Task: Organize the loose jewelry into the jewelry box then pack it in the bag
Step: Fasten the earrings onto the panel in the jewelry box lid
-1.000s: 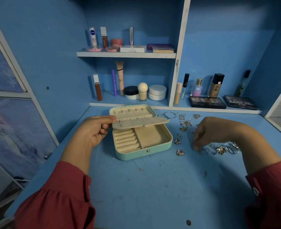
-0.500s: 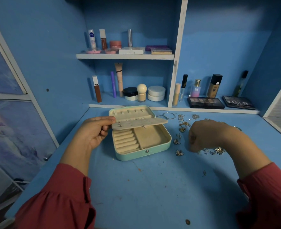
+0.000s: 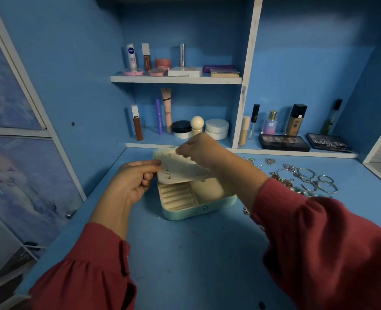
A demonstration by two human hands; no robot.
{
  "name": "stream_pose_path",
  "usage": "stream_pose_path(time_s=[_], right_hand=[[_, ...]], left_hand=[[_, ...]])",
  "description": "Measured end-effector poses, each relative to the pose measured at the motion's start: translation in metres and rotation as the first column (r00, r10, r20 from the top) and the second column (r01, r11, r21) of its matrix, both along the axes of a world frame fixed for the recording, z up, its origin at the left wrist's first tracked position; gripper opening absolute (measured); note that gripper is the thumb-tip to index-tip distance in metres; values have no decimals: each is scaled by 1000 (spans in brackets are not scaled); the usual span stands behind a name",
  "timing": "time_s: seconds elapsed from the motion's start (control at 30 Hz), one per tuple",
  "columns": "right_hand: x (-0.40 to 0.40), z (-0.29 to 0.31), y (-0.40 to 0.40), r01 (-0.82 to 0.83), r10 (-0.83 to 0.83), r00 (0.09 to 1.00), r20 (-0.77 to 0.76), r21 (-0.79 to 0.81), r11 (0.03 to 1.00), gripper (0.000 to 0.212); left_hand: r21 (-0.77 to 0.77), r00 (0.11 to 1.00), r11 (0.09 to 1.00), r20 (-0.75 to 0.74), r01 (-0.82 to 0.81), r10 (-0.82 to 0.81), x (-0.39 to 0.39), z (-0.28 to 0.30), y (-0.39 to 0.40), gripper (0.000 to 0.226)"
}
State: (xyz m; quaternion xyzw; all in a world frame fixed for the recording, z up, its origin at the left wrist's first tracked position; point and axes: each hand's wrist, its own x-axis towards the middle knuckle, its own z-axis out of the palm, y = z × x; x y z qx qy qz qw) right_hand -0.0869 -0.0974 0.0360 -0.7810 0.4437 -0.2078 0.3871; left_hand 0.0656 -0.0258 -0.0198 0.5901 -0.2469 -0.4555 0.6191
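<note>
Both hands at open jewelry box.
Left hand pinches flap edge; right hand fingers curled above flap, grip contents unclear.

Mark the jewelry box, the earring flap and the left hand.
jewelry box (image 3: 185, 214): head view, mint front wall.
earring flap (image 3: 180, 173): head view, cream face right of the studs.
left hand (image 3: 130, 182): head view, back of the hand.

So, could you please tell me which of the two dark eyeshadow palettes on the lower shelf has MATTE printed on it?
The right-hand black eyeshadow palette, nearest the corner; the left black palette shows rows of shades instead.
</note>
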Motion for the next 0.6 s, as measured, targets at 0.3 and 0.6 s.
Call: stream_pose_path(time_s=[0.3, 0.6], right_hand=[[24, -20, 1, -6, 6, 998, -70, 4, 1000, 29], [23, -24, 2, -15, 14, 998, -57, -4, 1000, 26]], left_hand=[[-9, 1000, 1000, 3, 16, -15, 2, -2, -2, 17], [-20, 1000, 1000, -13, 11, -11, 2, -2, -2, 17]])
